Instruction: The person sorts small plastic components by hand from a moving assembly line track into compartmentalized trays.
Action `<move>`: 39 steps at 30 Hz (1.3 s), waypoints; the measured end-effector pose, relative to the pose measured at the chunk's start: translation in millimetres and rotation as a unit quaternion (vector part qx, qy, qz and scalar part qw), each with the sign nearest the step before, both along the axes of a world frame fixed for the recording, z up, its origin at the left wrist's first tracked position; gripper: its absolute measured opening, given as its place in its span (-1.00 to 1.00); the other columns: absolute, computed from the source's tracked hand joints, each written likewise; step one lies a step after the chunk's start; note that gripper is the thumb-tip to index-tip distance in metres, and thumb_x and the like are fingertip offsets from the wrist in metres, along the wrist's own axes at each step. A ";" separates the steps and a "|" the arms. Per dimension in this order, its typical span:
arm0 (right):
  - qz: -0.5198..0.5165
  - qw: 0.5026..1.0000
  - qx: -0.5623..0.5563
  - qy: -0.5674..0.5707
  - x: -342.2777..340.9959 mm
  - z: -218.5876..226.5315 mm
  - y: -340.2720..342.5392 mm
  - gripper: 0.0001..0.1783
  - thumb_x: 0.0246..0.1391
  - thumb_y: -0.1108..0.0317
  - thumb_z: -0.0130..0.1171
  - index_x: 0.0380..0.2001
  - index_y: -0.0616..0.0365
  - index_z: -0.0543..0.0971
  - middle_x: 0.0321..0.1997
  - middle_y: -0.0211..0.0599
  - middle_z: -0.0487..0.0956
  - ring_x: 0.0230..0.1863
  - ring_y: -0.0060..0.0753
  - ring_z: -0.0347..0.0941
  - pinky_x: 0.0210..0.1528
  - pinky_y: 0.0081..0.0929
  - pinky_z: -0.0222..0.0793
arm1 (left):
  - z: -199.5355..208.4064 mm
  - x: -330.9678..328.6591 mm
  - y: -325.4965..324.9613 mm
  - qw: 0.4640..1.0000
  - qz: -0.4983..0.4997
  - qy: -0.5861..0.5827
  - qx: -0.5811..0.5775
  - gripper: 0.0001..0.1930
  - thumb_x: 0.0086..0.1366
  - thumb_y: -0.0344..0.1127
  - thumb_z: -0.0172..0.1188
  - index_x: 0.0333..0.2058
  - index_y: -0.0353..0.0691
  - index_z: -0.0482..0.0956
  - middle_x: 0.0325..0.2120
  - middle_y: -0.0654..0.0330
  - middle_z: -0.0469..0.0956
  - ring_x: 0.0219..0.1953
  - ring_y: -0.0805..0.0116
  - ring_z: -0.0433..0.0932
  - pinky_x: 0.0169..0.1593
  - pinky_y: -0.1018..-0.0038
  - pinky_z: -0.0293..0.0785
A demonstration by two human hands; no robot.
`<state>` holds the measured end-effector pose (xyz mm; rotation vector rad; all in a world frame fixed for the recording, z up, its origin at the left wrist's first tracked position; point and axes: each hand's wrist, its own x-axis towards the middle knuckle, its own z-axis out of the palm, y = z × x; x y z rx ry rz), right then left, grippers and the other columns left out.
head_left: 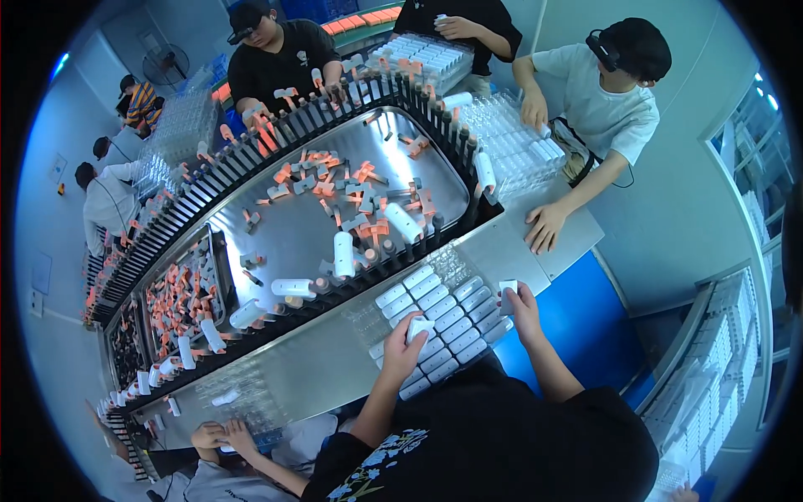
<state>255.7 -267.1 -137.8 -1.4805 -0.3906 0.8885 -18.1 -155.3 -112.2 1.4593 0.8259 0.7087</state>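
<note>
My left hand is closed on a small white plastic case, above the near left part of a clear tray. That clear plastic tray holds rows of white rounded cases with small dark marks on top. At the tray's right edge, my right hand grips another small white plastic piece between thumb and fingers. The two hands are apart, one on each side of the tray. How far the fingers wrap round each piece is partly hidden.
Beyond the tray runs a looping conveyor with upright black holders, some carrying white cases. Inside it, a metal tray bears loose orange and grey parts. Co-workers surround the line; one person's hand rests on the metal table.
</note>
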 end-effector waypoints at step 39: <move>0.084 0.760 -0.249 -0.595 81.2 154.7 232.8 -0.40 0.13 0.12 0.04 0.18 0.21 0.34 -0.17 0.17 0.64 -0.12 0.25 0.59 -0.04 0.08 0.48 | 22.7 -87.2 -31.2 0.987 0.061 0.136 0.061 -0.55 0.23 -0.30 0.32 0.09 -0.27 0.52 -0.22 0.09 0.61 -0.19 0.37 0.57 -0.06 0.44 0.50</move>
